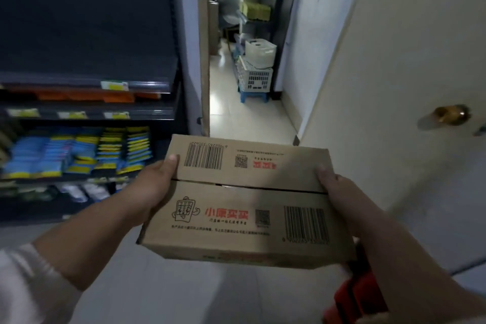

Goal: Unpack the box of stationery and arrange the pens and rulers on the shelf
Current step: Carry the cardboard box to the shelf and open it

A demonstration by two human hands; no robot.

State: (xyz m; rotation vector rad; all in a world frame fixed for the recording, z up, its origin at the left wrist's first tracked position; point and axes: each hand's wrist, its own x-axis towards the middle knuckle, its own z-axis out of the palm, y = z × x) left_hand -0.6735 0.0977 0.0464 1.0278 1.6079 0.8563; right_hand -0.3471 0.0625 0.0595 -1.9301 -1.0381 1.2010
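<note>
A closed brown cardboard box (244, 200) with barcodes and red print is carried in front of me at waist height. My left hand (152, 187) grips its left side, thumb on the top flap. My right hand (339, 192) grips its right side the same way. The two top flaps meet in a seam across the middle. The dark shelf unit (86, 113) stands to the left, holding blue and yellow packets (79, 150) and orange items on its tiers. No pens or rulers are visible.
A cream door with a brass knob (449, 113) is on the right. Ahead, a narrow doorway opens onto a room with stacked white baskets (257, 71) and a seated person (227, 0). A red object (355, 294) lies low at the right, under my forearm.
</note>
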